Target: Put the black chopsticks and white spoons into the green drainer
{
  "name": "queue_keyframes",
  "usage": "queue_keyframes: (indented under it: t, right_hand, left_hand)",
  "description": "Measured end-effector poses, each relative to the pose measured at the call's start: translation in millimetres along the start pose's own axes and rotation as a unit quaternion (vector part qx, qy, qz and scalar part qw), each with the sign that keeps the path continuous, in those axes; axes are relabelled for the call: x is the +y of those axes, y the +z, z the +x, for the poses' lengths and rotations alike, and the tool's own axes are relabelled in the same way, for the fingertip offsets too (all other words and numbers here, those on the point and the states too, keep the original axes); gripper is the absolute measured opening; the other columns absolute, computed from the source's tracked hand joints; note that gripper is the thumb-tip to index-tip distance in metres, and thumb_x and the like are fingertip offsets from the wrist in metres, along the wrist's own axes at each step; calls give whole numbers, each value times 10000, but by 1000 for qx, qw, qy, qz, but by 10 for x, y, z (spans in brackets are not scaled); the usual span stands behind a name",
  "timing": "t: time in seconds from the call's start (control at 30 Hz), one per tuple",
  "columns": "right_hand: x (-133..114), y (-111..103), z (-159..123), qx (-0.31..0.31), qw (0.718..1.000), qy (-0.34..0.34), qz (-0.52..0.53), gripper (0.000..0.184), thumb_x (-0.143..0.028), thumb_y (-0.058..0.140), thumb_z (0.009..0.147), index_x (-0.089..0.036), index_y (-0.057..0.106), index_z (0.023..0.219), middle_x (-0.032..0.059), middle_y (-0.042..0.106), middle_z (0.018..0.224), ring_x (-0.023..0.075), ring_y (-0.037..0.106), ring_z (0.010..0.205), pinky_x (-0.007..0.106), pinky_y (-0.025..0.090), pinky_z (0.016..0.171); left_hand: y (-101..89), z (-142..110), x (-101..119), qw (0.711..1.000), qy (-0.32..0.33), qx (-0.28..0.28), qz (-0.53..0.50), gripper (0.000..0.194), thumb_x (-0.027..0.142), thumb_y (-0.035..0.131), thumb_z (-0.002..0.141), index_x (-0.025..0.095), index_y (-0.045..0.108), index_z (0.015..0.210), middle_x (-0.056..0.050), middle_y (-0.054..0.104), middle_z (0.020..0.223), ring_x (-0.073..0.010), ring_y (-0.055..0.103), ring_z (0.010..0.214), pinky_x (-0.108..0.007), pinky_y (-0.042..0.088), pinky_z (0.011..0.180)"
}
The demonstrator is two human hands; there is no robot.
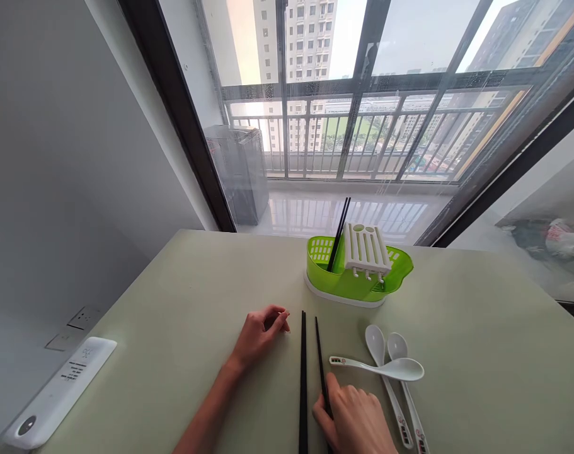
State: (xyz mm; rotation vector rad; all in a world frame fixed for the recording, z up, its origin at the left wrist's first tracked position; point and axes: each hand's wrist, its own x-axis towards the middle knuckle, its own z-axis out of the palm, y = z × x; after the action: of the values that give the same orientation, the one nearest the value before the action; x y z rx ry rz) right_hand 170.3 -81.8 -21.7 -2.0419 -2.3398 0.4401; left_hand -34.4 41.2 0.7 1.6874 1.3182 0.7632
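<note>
My right hand (357,416), at the bottom centre, pinches a dark chopstick (319,347) between thumb and forefinger; the stick's thin end points away from me. Just left of it, a pair of dark chopsticks (303,378) lies side by side on the table. Loosely curled and holding nothing, my left hand (265,328) rests on the table left of that pair. A white spoon (407,370) lies crosswise over two more white spoons (375,340) (397,347) to the right. Beyond them stands a green utensil holder (334,282) with dark chopsticks (338,236) leaning in its left section.
A white slatted piece (367,248) with hooks sits over the holder's middle. On the pale green table (211,284), a long white device (64,391) lies at the left edge, near wall sockets (82,317). A glass door and a balcony are behind the table.
</note>
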Motion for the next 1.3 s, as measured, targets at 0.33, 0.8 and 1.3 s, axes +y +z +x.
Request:
queue_keyframes:
  t: [0.33,0.8,1.3]
  right_hand:
    - [59,-243,100,85,972,-97,199,243,-227,490,944,-237,453,704,-47,581,548,130,562,474,258,265,513]
    - [-105,-507,241,34,948,-149,281,163,-185,461,909,-241,427,760,-71,500,587,117,440,510,241,256,543]
    - [33,-573,244,-66,933,-158,317,236,-255,484,966,-240,369,761,-73,481,616,110,358,542,246,233,548]
  left_hand:
    - [26,-45,131,998,-17,-26,-49,434,587,546,966,195,732,959,-35,786,820,-177,699,772,-265,516,729]
    - [89,-108,159,927,-117,-165,-315,413,541,852,718,135,782,736,-87,789,756,-175,717,629,-257,565,619]
    - [109,-110,34,913,-167,-137,-346,478,550,877,689,111,808,864,-124,810,864,-183,747,684,-257,598,663]
